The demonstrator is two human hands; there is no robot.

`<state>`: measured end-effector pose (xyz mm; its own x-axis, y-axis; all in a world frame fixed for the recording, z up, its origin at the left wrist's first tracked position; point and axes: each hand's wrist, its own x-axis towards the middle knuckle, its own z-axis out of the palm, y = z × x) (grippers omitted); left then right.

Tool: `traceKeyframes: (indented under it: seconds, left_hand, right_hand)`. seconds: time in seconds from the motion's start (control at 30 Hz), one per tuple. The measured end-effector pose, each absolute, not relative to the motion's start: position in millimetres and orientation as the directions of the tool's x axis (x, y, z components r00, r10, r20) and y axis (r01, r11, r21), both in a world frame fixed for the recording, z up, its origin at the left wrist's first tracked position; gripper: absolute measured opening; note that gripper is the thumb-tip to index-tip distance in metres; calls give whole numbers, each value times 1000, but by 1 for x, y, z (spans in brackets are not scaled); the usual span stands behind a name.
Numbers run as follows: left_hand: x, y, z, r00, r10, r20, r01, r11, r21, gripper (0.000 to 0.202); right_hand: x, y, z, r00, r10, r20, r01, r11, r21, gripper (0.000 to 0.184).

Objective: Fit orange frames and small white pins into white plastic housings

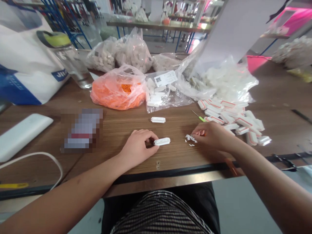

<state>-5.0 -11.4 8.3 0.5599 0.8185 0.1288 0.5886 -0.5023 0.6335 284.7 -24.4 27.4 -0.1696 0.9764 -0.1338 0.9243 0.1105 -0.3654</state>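
Between the thumb and fingers of my left hand (140, 144) is one end of a white plastic connector housing (162, 141), with a row of small openings along its face. A second white housing (158, 120) lies apart on the table behind it. My right hand (207, 134) is at a small scatter of tiny white pieces (191, 138), its fingertips pinched together at their edge. Whether a piece is between those fingertips is too small to tell. Just behind this hand lies a small tool (201, 119) with a green handle and thin metal shaft.
White parts with orange strips (229, 115) are piled on the right. Behind stand an orange-filled bag (118, 89), a labelled clear bag (168, 92) and a water bottle (73, 61). A blurred-out flat object (83, 130) and a white power bank-like block (24, 135) lie left.
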Motion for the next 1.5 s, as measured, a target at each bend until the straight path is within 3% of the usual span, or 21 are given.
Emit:
traceKeyframes:
  seconds: [0.17,0.57,0.87,1.2,1.5]
  left_hand:
    - [-5,-12,8,555,823,124,588,-493,640,7]
    - [-5,-11,7,556,821,128,585,-496,642,8]
    - [-4,-12,8,549,828,116,595,-484,642,6]
    - [-5,-11,7,554,822,132,596,-502,627,6]
    - [-4,-12,8,550,826,120,593,-488,641,7]
  right_hand:
    - [286,-22,31,-253,963,-89,912,207,-355,15]
    - [282,-20,34,-151,970,-192,926,70,-371,19]
    - [281,-20,34,-169,966,-194,915,80,-396,18]
    - [274,-21,34,-169,973,-158,943,113,-313,17]
    - [278,-25,30,-21,988,-153,860,-60,-507,15]
